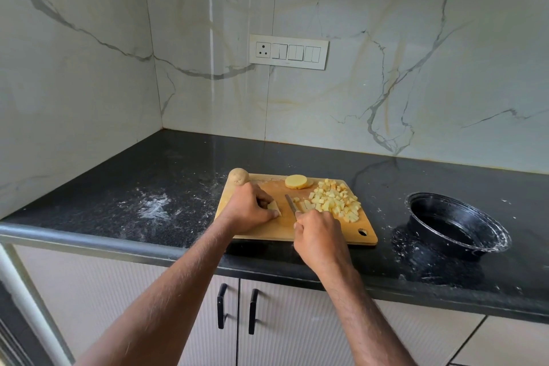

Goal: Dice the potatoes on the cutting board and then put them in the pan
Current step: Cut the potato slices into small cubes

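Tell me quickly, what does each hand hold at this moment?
Left hand: fingers curled on a potato piece, holding it on the cutting board.
Right hand: closed round the handle of the knife.

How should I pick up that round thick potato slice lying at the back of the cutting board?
Pinch the thick potato slice across its rounded rim, coming straight down from above. It lies flat on the cutting board, so only its edge offers purchase. Approach from the left or the back: the pile of diced potato sits close on its right, and the knife lies in front.
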The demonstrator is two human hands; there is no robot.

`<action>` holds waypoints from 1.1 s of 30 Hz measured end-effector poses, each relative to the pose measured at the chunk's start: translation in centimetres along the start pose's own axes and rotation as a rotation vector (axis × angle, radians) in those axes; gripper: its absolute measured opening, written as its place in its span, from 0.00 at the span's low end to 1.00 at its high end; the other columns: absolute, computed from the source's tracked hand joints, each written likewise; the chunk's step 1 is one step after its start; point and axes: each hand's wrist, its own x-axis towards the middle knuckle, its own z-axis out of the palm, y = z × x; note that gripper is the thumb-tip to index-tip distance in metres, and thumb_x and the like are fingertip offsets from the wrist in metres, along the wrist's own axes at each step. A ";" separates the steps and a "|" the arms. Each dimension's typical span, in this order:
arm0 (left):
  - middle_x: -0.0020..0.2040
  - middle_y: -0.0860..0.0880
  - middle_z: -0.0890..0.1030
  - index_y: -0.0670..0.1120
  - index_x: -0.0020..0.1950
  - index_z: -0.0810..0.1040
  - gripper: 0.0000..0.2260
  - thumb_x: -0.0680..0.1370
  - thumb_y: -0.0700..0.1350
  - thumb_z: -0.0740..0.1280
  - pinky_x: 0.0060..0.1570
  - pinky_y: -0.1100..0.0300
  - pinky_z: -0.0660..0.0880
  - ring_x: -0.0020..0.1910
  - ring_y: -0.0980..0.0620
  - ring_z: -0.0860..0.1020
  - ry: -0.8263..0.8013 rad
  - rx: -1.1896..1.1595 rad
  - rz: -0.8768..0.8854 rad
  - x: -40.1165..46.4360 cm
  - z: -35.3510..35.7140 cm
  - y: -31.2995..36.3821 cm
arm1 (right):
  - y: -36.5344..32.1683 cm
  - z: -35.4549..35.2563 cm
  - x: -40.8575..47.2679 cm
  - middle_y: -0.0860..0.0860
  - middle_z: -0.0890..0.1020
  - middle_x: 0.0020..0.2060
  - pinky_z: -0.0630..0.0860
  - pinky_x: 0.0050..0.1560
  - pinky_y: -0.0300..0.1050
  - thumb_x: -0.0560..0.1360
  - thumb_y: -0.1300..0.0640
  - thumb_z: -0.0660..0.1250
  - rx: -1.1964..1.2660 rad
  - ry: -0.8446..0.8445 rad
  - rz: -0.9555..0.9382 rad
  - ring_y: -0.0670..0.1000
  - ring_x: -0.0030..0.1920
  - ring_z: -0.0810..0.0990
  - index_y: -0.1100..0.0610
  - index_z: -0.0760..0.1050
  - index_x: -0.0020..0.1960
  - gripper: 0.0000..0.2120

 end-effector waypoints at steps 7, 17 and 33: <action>0.35 0.45 0.83 0.41 0.37 0.84 0.06 0.68 0.43 0.76 0.41 0.49 0.76 0.36 0.47 0.78 0.049 0.016 -0.022 -0.3 -0.2 -0.7 | -1.4 0.7 0.3 0.49 0.85 0.53 0.78 0.43 0.34 0.80 0.55 0.68 0.056 0.009 -0.014 0.46 0.46 0.82 0.56 0.84 0.56 0.09; 0.36 0.48 0.84 0.42 0.39 0.86 0.02 0.70 0.41 0.76 0.41 0.53 0.76 0.38 0.48 0.79 0.048 0.033 -0.024 -0.5 -0.3 -0.2 | -2.4 1.3 0.3 0.51 0.85 0.50 0.82 0.47 0.42 0.80 0.56 0.67 0.015 -0.032 -0.025 0.49 0.47 0.82 0.56 0.82 0.60 0.11; 0.32 0.54 0.81 0.41 0.38 0.86 0.03 0.70 0.36 0.72 0.33 0.67 0.70 0.33 0.62 0.78 0.039 -0.008 -0.075 -0.6 -0.2 0.4 | -2.9 1.6 1.7 0.50 0.79 0.47 0.76 0.38 0.42 0.79 0.57 0.69 -0.024 -0.124 -0.017 0.48 0.43 0.78 0.55 0.79 0.58 0.08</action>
